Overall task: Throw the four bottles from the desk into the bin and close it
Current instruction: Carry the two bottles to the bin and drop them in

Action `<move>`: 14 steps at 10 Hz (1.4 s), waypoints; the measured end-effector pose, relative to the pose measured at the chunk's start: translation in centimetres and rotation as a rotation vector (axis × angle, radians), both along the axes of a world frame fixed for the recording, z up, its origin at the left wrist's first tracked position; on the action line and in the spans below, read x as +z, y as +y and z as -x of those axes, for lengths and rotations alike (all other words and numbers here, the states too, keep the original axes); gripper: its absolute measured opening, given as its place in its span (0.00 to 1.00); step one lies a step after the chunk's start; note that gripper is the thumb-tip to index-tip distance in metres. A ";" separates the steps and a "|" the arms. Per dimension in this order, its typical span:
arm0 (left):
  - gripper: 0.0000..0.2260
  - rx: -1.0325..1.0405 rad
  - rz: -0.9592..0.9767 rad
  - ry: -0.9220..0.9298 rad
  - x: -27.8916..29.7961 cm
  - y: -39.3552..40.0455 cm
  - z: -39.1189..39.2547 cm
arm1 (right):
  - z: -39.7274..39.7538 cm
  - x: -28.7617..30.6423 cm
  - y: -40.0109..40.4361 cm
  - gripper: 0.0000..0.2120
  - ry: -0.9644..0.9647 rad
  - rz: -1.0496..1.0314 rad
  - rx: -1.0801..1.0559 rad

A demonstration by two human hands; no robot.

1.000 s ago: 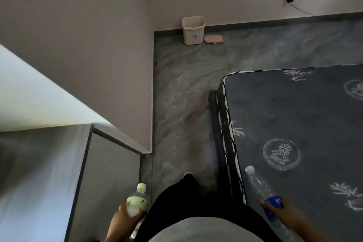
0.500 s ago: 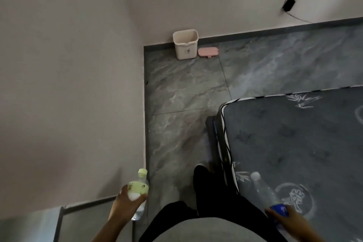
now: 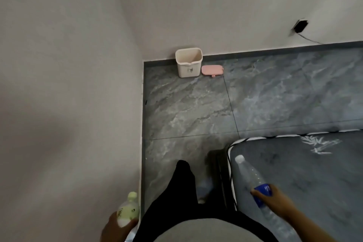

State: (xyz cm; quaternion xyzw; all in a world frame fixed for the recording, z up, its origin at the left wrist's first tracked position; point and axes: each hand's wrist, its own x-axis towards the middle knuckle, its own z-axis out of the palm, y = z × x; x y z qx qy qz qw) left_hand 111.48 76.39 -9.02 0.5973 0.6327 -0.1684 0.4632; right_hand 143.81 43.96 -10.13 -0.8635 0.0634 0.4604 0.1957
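My left hand (image 3: 115, 229) grips a small bottle with a green cap and green label (image 3: 128, 211) at the bottom left, close to the wall. My right hand (image 3: 275, 200) holds a tall clear bottle with a blue label (image 3: 249, 175) above the mattress corner. A cream bin (image 3: 189, 63) stands open against the far wall, several floor tiles ahead. Its pink lid (image 3: 212, 70) lies flat on the floor just right of it.
A grey wall runs along my left. A dark mattress (image 3: 314, 173) on a black frame fills the lower right. Grey marble tiles (image 3: 186, 108) stretch between me and the bin. A black socket (image 3: 300, 25) with a cable is on the far wall. My dark-trousered leg (image 3: 182, 180) steps forward.
I have walked forward: the bin and lid look larger and nearer, the desk corner has left the view, and the mattress edge has slid down. Both hands still hold their bottles.
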 end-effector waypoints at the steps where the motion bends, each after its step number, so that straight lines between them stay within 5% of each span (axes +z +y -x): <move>1: 0.27 -0.018 0.026 -0.058 0.3 4.0 -4.0 | -2.0 -0.5 2.2 0.30 0.017 0.021 -0.069; 3: 0.15 -0.086 -0.090 -0.132 1.8 11.6 -13.8 | -5.3 -0.8 5.1 0.29 -0.017 0.038 -0.146; 7: 0.39 -0.157 -0.033 -0.035 0.1 21.0 -29.8 | -20.8 -0.7 13.9 0.25 0.099 0.022 -0.164; 9: 0.37 -0.092 0.095 0.000 0.1 23.8 -35.7 | -32.8 -0.2 20.9 0.26 0.017 0.025 -0.056; 11: 0.47 0.015 0.065 0.136 0.1 27.1 -41.2 | -39.7 0.3 26.2 0.32 0.057 0.012 -0.011; 13: 0.37 -0.020 0.130 0.134 -1.2 33.6 -48.8 | -43.0 0.6 30.4 0.31 0.067 0.096 -0.063; 14: 0.41 -0.132 0.152 0.041 -2.2 36.8 -52.0 | -45.1 1.2 32.7 0.30 0.050 0.123 -0.107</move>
